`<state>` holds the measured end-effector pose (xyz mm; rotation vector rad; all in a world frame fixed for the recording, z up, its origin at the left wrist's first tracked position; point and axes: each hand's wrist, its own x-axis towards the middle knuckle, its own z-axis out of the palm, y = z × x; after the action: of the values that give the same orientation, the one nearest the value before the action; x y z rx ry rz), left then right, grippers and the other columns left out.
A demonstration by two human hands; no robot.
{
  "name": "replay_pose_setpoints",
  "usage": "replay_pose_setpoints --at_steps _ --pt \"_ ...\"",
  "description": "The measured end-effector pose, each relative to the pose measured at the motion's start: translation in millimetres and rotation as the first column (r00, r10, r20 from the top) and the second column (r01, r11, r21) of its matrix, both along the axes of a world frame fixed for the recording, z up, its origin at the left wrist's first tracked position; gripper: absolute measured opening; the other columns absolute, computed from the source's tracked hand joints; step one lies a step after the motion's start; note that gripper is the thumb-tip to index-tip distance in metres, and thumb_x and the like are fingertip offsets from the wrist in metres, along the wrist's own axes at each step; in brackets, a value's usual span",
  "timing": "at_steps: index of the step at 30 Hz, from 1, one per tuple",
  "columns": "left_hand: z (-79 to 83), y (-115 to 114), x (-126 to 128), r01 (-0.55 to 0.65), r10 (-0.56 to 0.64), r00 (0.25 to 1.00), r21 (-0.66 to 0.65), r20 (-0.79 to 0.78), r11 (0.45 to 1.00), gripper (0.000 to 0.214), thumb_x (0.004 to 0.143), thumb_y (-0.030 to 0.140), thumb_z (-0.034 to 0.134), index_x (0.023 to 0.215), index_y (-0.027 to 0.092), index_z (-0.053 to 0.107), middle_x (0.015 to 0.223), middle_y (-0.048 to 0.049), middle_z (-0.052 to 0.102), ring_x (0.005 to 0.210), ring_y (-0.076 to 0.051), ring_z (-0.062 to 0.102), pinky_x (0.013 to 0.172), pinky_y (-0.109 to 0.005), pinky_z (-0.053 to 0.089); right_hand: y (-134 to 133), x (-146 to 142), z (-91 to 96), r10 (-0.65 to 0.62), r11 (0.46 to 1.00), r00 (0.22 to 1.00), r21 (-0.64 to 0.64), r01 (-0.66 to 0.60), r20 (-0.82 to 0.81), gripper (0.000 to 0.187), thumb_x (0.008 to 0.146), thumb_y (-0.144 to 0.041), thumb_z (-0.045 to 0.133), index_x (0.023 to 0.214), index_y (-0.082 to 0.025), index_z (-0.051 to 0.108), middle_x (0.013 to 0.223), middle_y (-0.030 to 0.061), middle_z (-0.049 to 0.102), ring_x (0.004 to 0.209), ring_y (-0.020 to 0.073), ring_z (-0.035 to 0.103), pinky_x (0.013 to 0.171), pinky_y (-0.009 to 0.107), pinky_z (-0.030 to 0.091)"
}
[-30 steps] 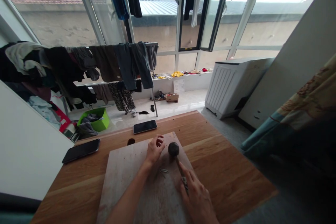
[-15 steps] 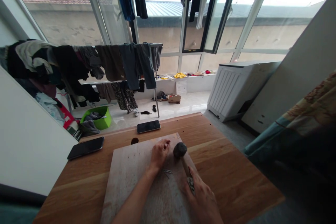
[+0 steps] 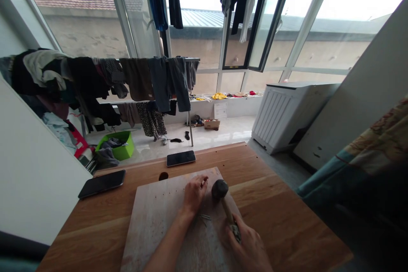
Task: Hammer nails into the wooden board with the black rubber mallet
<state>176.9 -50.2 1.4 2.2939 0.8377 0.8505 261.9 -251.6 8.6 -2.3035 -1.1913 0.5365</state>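
- At the lower left of the frame, a dark phone [image 3: 102, 184] lies on the bench [image 3: 95, 229], well apart from the striking place; it is good to leave it there.
- The pale board [image 3: 149, 229] lies flat at the lower centre, with small dark marks [image 3: 163, 194] near its far edge. It should rest steady, because a sliding board makes each blow less exact.
- The left hand [image 3: 195, 191] is over the far right part of the board. Its fingers are curled; whether they pinch something, one cannot tell. They should be low and out of the path of the blow.
- Just below this hand, some thin metal pieces [image 3: 204, 217], probably nails, lie loose on the board.
- The mallet [image 3: 227, 209] is at the right, its dark head near the left hand but apart. Short, straight, light strokes seem the safest.
- The right hand [image 3: 247, 238], right of lower centre, has its fingers wrapped around the mallet; a firm, relaxed grip would help the aim.
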Motion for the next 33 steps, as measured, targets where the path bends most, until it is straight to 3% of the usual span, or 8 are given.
replay_pose_setpoints --at_steps 4,11,17,20,22,24,28,33 --pt "1.4 -1 1 -0.001 0.001 1.000 0.000 -0.014 1.000 0.022 0.092 0.020 0.048 0.102 0.021 0.067 0.101 -0.0056 0.071 0.092 -0.020 0.065 0.085 -0.032 0.050 -1 0 -8.1 -0.041 0.997 0.999 0.066 0.040 0.013 0.037 0.090 -0.038 0.044 0.117 -0.022 0.065 0.104 0.0096 0.076 0.096 0.0243 0.072 0.079 0.026 0.050" --pt "3.6 -1 1 0.025 -0.026 1.000 -0.108 -0.007 0.994 0.019 0.089 0.021 0.051 0.098 0.021 0.068 0.096 -0.0027 0.071 0.074 -0.015 0.063 0.074 -0.027 0.049 -2 9 -20.5 -0.095 0.983 0.991 0.147 0.107 -0.092 0.039 0.084 -0.050 0.057 0.112 -0.025 0.068 0.103 0.0079 0.077 0.098 0.0273 0.072 0.081 0.029 0.053" --pt "4.1 -1 1 -0.020 0.022 1.000 -0.160 0.011 0.987 0.034 0.085 0.019 0.055 0.117 0.026 0.062 0.091 0.0013 0.072 0.068 -0.013 0.064 0.071 -0.024 0.047 2 17 -7.7 0.024 0.984 0.955 0.176 0.030 -0.297 0.059 0.085 -0.063 0.046 0.118 -0.018 0.066 0.109 0.0093 0.074 0.107 0.0255 0.067 0.088 0.027 0.051" --pt "2.9 -1 1 -0.035 0.037 0.999 -0.187 0.007 0.982 0.036 0.084 0.019 0.056 0.119 0.025 0.061 0.092 0.0014 0.073 0.069 -0.013 0.065 0.070 -0.023 0.047 10 14 5.9 -0.005 0.977 0.940 0.199 0.077 -0.342 0.064 0.085 -0.065 0.045 0.124 -0.017 0.062 0.080 0.0057 0.074 0.080 0.0233 0.071 0.069 0.026 0.054" --pt "1.6 -1 2 -0.041 0.043 0.999 -0.193 0.010 0.980 0.035 0.084 0.019 0.057 0.119 0.024 0.060 0.092 0.0009 0.073 0.070 -0.013 0.066 0.069 -0.023 0.047 17 9 17.0 -0.002 0.977 0.914 0.196 0.089 -0.406 0.068 0.088 -0.063 0.041 0.132 -0.013 0.053 0.051 -0.0021 0.061 0.049 0.0198 0.063 0.049 0.025 0.049" --pt "0.7 -1 2 -0.043 0.049 0.999 -0.198 0.023 0.979 0.035 0.084 0.018 0.058 0.119 0.023 0.060 0.090 0.0008 0.073 0.069 -0.013 0.066 0.068 -0.023 0.048 25 5 27.7 0.036 0.974 0.891 0.214 0.069 -0.453 0.071 0.090 -0.061 0.037 0.137 -0.009 0.046 0.039 -0.0078 0.049 0.035 0.0174 0.052 0.039 0.024 0.042" --pt "0.6 0 2 -0.026 0.040 0.997 -0.199 0.068 0.980 0.037 0.083 0.014 0.057 0.117 0.025 0.061 0.089 0.0019 0.073 0.065 -0.012 0.065 0.066 -0.023 0.048 37 0 38.3 0.053 0.972 0.890 0.228 0.058 -0.453 0.069 0.088 -0.062 0.039 0.133 -0.011 0.049 0.041 -0.0063 0.052 0.032 0.0166 0.052 0.035 0.023 0.040" --pt "-2.2 0 2 -0.009 0.026 0.996 -0.206 0.080 0.979 0.039 0.081 0.010 0.057 0.117 0.026 0.060 0.088 0.0024 0.073 0.066 -0.011 0.064 0.067 -0.022 0.047 32 -5 27.1 -0.011 0.969 0.922 0.224 0.105 -0.386 0.065 0.086 -0.063 0.043 0.127 -0.014 0.057 0.053 -0.0004 0.063 0.035 0.0174 0.055 0.037 0.025 0.044"
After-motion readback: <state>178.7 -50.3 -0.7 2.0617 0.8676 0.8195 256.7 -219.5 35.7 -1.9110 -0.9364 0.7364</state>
